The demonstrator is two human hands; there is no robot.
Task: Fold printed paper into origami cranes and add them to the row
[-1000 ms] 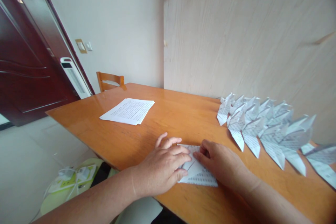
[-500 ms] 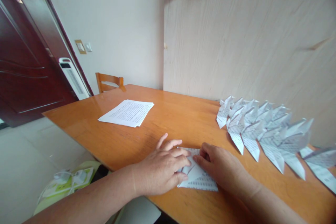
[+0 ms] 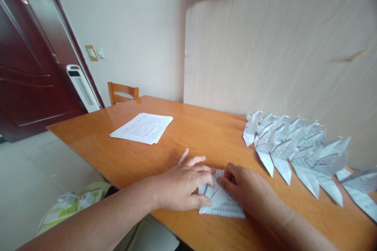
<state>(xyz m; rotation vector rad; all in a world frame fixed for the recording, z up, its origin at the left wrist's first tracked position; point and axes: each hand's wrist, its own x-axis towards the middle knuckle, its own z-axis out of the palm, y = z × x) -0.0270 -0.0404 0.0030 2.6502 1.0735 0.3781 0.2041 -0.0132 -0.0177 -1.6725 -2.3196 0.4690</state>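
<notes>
A partly folded sheet of printed paper (image 3: 225, 204) lies flat on the table near its front edge, with slanted crease lines and folded layers on its upper side. My left hand (image 3: 185, 188) rests over the paper's left part, fingers spread, with the thumb and fingertips touching it. At the right side, my right hand (image 3: 247, 184) has its fingers curled in and its thumb pressed on the paper. That hand covers the paper's right edge, so the grip there is partly hidden.
On the orange wooden table (image 3: 203, 129) lies a stack of printed sheets (image 3: 143, 127), back left. Rows of folded paper pieces (image 3: 306, 157) stand along the right by the wall panel. A chair (image 3: 123, 92) is at the far end; a stool with items (image 3: 73, 204) sits lower left.
My left hand has shifted slightly, its thumb and fingers standing a little farther apart over the paper. The right hand keeps nearly the same place. The whole view has tilted slightly.
</notes>
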